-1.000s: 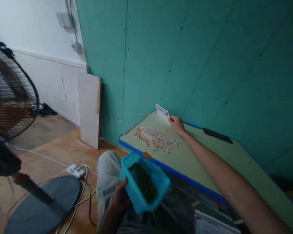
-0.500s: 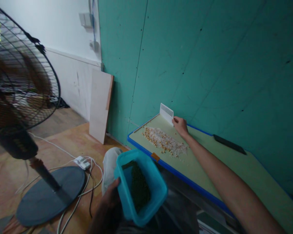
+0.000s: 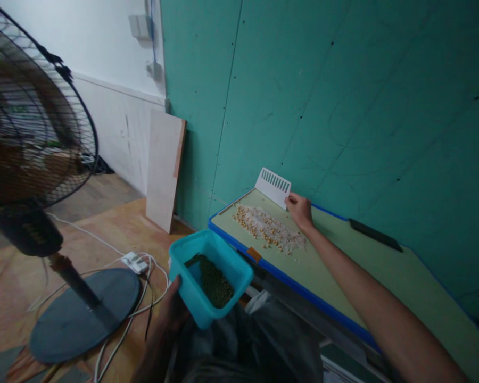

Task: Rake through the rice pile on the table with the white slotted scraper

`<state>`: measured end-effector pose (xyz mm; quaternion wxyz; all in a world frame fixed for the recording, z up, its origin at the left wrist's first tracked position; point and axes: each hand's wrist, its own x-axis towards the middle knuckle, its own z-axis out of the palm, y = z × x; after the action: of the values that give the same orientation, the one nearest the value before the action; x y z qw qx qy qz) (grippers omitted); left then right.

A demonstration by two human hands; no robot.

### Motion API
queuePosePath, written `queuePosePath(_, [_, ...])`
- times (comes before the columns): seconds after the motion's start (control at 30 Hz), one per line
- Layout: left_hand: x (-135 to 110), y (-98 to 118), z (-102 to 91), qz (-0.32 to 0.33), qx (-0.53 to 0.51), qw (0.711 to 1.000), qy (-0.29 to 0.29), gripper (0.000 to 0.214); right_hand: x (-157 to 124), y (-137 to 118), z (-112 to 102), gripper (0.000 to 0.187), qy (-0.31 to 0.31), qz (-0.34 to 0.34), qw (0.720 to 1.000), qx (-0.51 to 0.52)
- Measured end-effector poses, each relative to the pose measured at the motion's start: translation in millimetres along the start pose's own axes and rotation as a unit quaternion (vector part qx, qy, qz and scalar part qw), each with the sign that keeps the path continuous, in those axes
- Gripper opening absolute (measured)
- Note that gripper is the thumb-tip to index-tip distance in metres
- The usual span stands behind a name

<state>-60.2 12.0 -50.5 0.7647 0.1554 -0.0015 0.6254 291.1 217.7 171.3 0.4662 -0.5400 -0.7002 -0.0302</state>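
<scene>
My left hand (image 3: 174, 306) grips the near left side of a turquoise plastic tub (image 3: 239, 268), tilted over my lap. Small dark green beans (image 3: 213, 282) lie heaped along its bottom. At the back of the table, my right hand (image 3: 299, 209) pinches the right end of a white plastic scraper (image 3: 272, 187) with a row of slots along its top edge. The scraper stands on edge on the tabletop near the wall. In front of it spreads a pile of white grains mixed with yellow beans (image 3: 267, 227), apart from both hands.
The pale green table (image 3: 343, 260) has a blue rim and an orange patch (image 3: 254, 254) on its front edge. A dark bar (image 3: 375, 235) lies at the back edge. On the left stand a fan (image 3: 74, 279) and a power strip (image 3: 134, 262) with cables. A board (image 3: 164, 170) leans against the wall.
The tub has moved left and up, showing its beans more clearly. My right hand has shifted slightly right, and the scraper has turned to face me more broadly.
</scene>
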Motion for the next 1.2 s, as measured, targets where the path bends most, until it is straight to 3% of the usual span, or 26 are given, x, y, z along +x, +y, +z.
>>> queuePosePath(0.17, [5.2, -4.3, 14.5, 0.043, 0.006, 0.999, -0.013, 0.040, -5.5, -2.6, -9.4, 0.019, 0.003, 0.012, 1.000, 0.017])
queuePosePath(0.43, [8.6, -7.5, 22.2, 0.007, -0.008, 0.997, -0.074, 0.041, -19.9, -22.4, -18.3, 0.022, -0.055, -0.025, 0.997, 0.047])
queuePosePath(0.63, [7.1, -6.4, 26.7, -0.002, -0.019, 0.995, -0.097, 0.043, -25.1, -40.1, -30.2, 0.027, -0.064, -0.048, 0.995, 0.058])
queuePosePath(0.93, [5.0, -3.6, 22.3, 0.008, 0.011, 1.000, -0.027, 0.041, -21.1, -56.7, -40.3, 0.028, -0.011, -0.053, 0.995, 0.084])
queuePosePath(1.2, [3.3, -2.0, 19.3, -0.001, 0.019, 0.999, -0.030, 0.040, -29.0, -84.1, -41.1, 0.029, -0.019, -0.073, 0.993, 0.092])
